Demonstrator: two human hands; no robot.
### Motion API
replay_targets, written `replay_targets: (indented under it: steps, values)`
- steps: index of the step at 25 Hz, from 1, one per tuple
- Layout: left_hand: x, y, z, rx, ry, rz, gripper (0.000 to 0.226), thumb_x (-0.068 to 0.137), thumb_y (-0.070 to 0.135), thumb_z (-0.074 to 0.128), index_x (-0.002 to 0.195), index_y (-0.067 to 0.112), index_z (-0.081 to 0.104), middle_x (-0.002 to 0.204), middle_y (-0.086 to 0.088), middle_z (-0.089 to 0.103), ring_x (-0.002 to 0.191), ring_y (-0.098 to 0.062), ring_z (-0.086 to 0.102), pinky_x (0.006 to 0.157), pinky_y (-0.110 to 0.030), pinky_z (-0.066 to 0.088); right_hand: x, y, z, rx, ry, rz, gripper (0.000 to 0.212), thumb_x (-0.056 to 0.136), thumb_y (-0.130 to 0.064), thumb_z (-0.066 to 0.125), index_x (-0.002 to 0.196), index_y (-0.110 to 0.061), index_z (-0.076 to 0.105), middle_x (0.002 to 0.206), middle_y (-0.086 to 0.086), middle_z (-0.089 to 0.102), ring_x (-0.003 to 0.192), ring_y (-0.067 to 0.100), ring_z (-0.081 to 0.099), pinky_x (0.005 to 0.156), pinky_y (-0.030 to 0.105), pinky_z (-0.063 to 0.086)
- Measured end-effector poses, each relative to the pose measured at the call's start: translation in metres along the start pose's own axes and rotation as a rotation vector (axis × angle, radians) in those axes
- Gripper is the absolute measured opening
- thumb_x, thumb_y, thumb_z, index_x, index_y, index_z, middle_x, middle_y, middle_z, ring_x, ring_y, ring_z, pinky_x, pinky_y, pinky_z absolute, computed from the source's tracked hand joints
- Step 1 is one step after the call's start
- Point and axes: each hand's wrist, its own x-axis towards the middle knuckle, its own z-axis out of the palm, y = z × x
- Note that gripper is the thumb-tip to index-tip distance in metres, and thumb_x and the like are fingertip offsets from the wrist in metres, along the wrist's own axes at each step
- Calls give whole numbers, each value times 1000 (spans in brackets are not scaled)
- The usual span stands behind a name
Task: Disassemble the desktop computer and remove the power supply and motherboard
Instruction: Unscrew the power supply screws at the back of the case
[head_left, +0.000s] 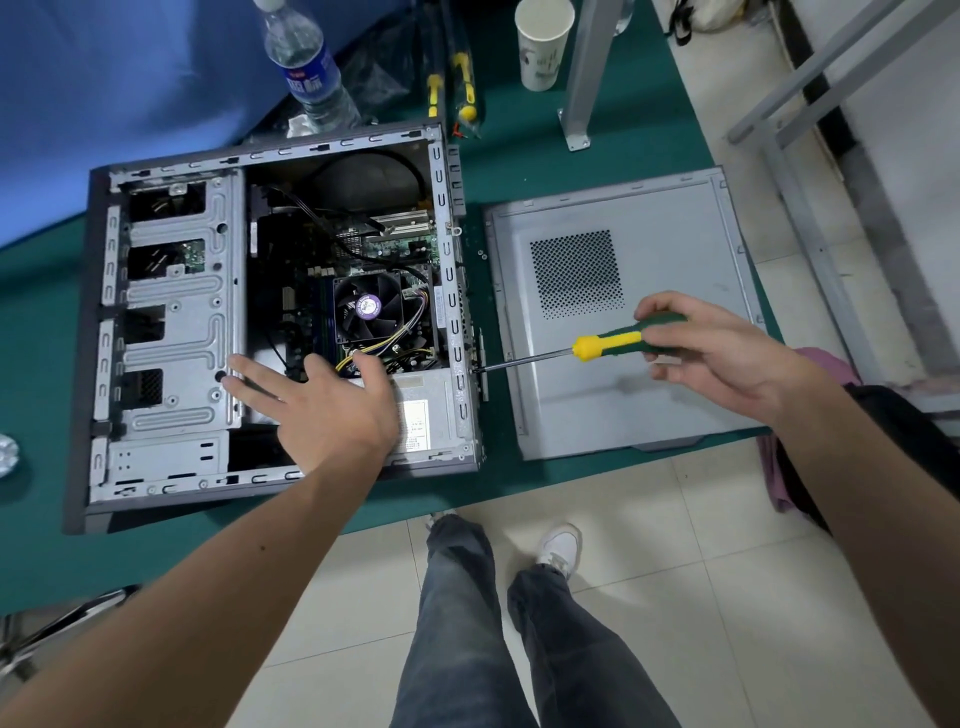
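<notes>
Two bare hands over a green table (519, 156). Far left, open computer case (171, 332) lies on its side, drive bays left, motherboard (311, 270) with CPU fan (366, 306) in the middle. Left hand (322, 405) rests flat, fingers spread and straight, on the power supply (421, 410) at the case's near right corner, gripping nothing. Screwdriver (597, 345), yellow-green handle, points left, tip touching the case's right rear edge just beside the power supply. Right hand (727, 353) has fingers curled round the handle. Removed side panel (623, 322) lies flat under the tool, just right of the case. Table edge runs near the case's front; tiled floor below. Water bottle (306, 67) and paper cup (543, 41) stand behind.
</notes>
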Motion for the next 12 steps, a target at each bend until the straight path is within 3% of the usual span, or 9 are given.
replay_targets:
  steps: [1,2,4,5,6,8,10,12]
  values:
    - [0,0,0,1,2,0,56,91,54,32,112,8,56,160,-26,-7,147,-43,-9,88,-53,48,-3,-2,0,33,-34,5,18,84,-10,69,94,-24,66,84,0,59,71,13,57,65,26,51]
    - [0,-1,0,2,2,-1,57,91,54,32,113,8,55,160,-26,-7,147,-43,-9,88,-53,48,-3,-2,1,-8,-31,43,16,82,-20,72,97,-25,67,86,1,62,72,15,59,65,27,53]
    - [0,-1,-1,6,1,2,58,91,55,31,114,8,55,160,-26,-7,147,-43,-9,86,-52,49,-3,-4,4,-214,23,186,36,84,-54,65,95,-20,66,77,6,64,57,18,53,49,26,45]
    - [0,-1,-1,7,2,2,58,91,55,31,114,7,55,160,-26,-7,147,-43,-9,86,-52,49,-2,-4,5,-310,42,213,44,88,-60,57,91,-17,63,67,6,59,50,17,45,44,24,38]
    - [0,-1,-1,5,2,1,57,91,55,32,114,7,55,160,-26,-7,147,-43,-9,86,-52,49,0,-2,5,-347,49,170,39,93,-55,53,87,-17,60,62,3,55,50,17,39,44,22,34]
    - [0,0,-1,0,-2,2,57,91,54,32,114,7,55,160,-26,-8,147,-43,-9,88,-52,48,0,-1,4,-139,43,35,11,96,-24,58,87,-19,61,71,0,55,59,16,45,54,23,40]
    - [0,0,-1,2,-3,0,58,91,54,32,114,7,55,160,-25,-8,147,-42,-9,88,-52,48,-1,0,1,153,-35,-40,24,84,0,63,93,-21,65,90,0,61,76,16,58,71,28,51]
    - [0,0,-2,6,-7,-5,57,90,54,31,114,7,55,160,-25,-8,147,-42,-9,88,-52,48,-1,1,2,200,-59,-1,17,81,-16,71,96,-22,66,96,4,64,82,20,65,76,33,56]
